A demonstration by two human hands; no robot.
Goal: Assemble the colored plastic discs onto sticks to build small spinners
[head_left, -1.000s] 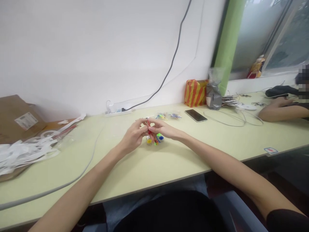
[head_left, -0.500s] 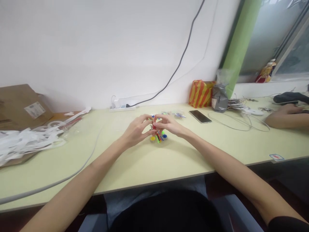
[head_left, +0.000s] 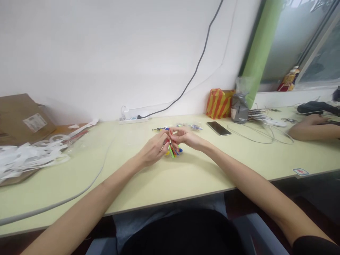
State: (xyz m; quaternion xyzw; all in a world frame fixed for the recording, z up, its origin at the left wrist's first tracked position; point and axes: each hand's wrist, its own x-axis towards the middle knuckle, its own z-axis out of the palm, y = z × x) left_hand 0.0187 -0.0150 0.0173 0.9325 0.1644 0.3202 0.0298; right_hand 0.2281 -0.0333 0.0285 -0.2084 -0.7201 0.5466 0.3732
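My left hand (head_left: pixel 156 146) and my right hand (head_left: pixel 185 137) meet over the middle of the table. Both have their fingertips pinched around a small red plastic piece (head_left: pixel 170 131), whose exact kind is hidden by the fingers. Just below them on the table lies a cluster of thin green, red and blue plastic parts (head_left: pixel 173 151). A round blue part (head_left: pixel 180 150) shows at its right side, and a yellow part (head_left: pixel 167 153) peeks out by my left fingers. Behind my hands are dark, thin parts (head_left: pixel 158 129) and clear bags with small pieces (head_left: pixel 195 126).
A phone (head_left: pixel 219 128) lies to the right, before a striped bag (head_left: pixel 219 103) and a grey pouch (head_left: pixel 239 108). A power strip (head_left: pixel 133 120) sits by the wall. White strips (head_left: pixel 29 156) and a cardboard box (head_left: pixel 23 118) fill the left. Another person's arm (head_left: pixel 313 128) rests at far right.
My left hand's fingers have closed in and turned more over the red piece, covering more of the yellow part. Dark thin parts behind my left hand now show. The view has shifted slightly.
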